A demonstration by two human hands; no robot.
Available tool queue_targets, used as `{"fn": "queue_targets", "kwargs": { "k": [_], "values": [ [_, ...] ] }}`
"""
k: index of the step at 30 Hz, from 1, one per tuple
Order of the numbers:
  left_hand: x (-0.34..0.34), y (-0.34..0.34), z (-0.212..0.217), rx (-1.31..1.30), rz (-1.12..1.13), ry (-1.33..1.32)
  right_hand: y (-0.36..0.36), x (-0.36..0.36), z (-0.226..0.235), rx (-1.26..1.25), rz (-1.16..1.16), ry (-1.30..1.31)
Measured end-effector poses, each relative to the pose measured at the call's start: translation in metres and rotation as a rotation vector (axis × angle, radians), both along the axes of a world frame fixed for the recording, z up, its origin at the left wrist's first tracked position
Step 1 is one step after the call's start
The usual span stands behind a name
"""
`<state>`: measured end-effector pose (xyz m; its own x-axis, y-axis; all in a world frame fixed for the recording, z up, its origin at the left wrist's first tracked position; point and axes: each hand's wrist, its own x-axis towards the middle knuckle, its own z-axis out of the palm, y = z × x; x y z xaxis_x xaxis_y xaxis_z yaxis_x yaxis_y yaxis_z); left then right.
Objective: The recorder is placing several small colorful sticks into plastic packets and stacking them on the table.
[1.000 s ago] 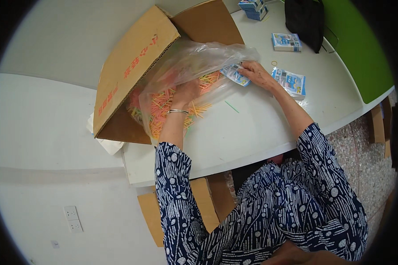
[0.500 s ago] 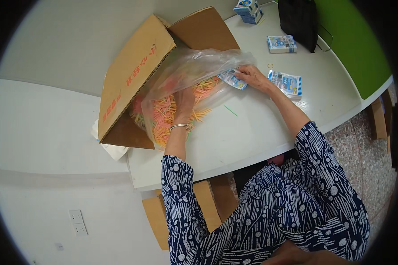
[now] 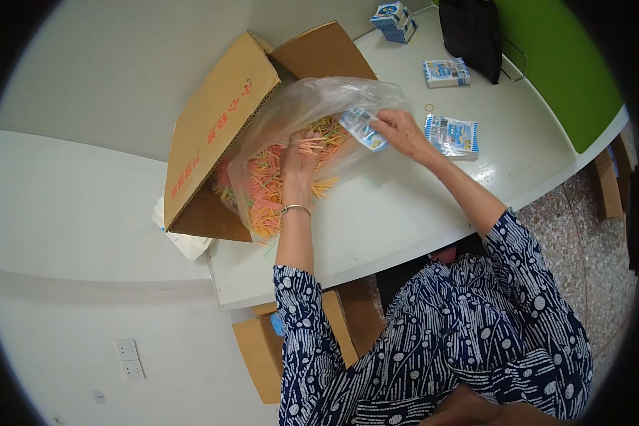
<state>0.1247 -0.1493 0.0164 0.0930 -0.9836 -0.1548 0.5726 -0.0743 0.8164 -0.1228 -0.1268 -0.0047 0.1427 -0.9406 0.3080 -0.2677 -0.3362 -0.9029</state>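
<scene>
My left hand (image 3: 298,169) is inside the mouth of a clear plastic bag (image 3: 351,91), its fingers closed on several thin coloured sticks (image 3: 310,145) that jut out to the right. Under and around it spreads a heap of pink, yellow, orange and green sticks (image 3: 261,177). The bag lies in a cardboard box (image 3: 216,131) tipped on its side. To the right, my right hand (image 3: 403,133) pinches the edge of a blue-and-white printed plastic packet (image 3: 364,130) close to the bag's opening. Whether anything is inside the packet I cannot tell.
Two piles of similar packets (image 3: 452,135) (image 3: 446,72) lie on the white table (image 3: 405,202), with a rubber band (image 3: 429,108) beside them. Farther back are stacked blue-and-white blocks (image 3: 395,23) and a black bag (image 3: 471,35). Cardboard (image 3: 257,358) stands below the table.
My left hand has lifted from within the heap, and sticks now show in its fingers. My right hand and the packet have shifted slightly left. The whole view has moved a little.
</scene>
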Motion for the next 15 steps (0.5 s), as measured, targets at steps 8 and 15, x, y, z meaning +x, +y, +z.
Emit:
{"fn": "queue_targets", "kwargs": {
  "k": [8,15],
  "values": [
    [-0.038,0.034,-0.023,0.076,-0.070,0.371,0.030,0.093,-0.012,0.551,0.001,-1.288],
    [-0.076,0.052,-0.026,-0.154,0.100,0.126,0.023,0.110,-0.017,0.674,0.054,-1.571]
  ]
}}
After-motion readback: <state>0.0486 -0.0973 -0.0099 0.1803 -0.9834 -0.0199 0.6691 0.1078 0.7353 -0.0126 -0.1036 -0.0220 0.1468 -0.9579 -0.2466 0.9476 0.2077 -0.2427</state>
